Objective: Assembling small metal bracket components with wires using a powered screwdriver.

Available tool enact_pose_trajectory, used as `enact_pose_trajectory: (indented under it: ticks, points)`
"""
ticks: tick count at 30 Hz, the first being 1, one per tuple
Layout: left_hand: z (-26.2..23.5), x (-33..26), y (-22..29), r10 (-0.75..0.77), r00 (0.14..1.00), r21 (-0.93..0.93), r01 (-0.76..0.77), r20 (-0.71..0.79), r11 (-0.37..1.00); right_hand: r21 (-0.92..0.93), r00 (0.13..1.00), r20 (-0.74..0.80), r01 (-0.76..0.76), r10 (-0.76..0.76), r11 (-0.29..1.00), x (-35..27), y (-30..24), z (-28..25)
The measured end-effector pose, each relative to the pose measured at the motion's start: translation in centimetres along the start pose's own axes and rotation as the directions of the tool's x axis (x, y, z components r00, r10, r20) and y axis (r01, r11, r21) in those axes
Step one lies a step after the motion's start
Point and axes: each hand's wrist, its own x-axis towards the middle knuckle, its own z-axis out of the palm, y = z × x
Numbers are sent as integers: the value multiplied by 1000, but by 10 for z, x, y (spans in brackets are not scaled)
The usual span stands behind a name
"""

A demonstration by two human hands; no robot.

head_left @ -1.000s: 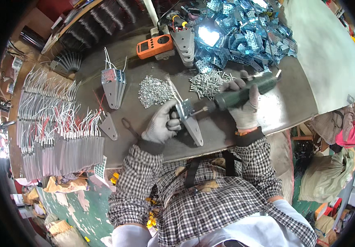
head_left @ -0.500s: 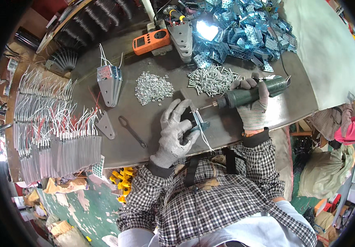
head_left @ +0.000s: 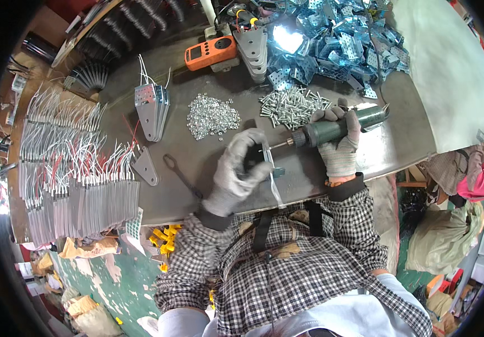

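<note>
Screws (head_left: 293, 106) and nuts (head_left: 212, 115) beyond left fingers (head_left: 248, 136) apparently around a plate (head_left: 269, 160), right fingers (head_left: 353, 124) around green driver (head_left: 326, 133)

A dark grey worktop (head_left: 399, 123) is carrying the following items. Along its left side, grey flat strips (head_left: 85, 202) with white leads are lying in packed rows. A loose triangular plate (head_left: 145, 167) is resting just right of these, and a dark ring-ended tool (head_left: 183, 175) is lying nearby. Further back, a wired bracket stack (head_left: 152, 115) is standing near a heap of nuts (head_left: 214, 116). A heap of screws (head_left: 293, 106) is lying right of the nuts. Behind the screws, perforated bluish metal pieces (head_left: 337, 56) are forming a large pile, with grey triangular plates (head_left: 251, 53) standing stacked just left of it.
</note>
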Motion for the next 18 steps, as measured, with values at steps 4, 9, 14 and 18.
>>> enact_pose_trajectory:
  ticks: [4,9,14,18]
  points:
    - [-37,7,-6,-382,924,263,371,-10,891,66,998,43,-52,49,996,1,0,1]
    - [-27,21,-6,-337,872,934,-323,356,152,60,996,66,-59,56,996,2,1,-1]
    - [-28,26,-6,-427,859,959,-240,282,151,9,997,65,-37,37,999,0,-1,-1]
    - [-25,25,-2,-461,845,961,-217,272,168,45,997,59,-53,51,998,-1,1,-1]
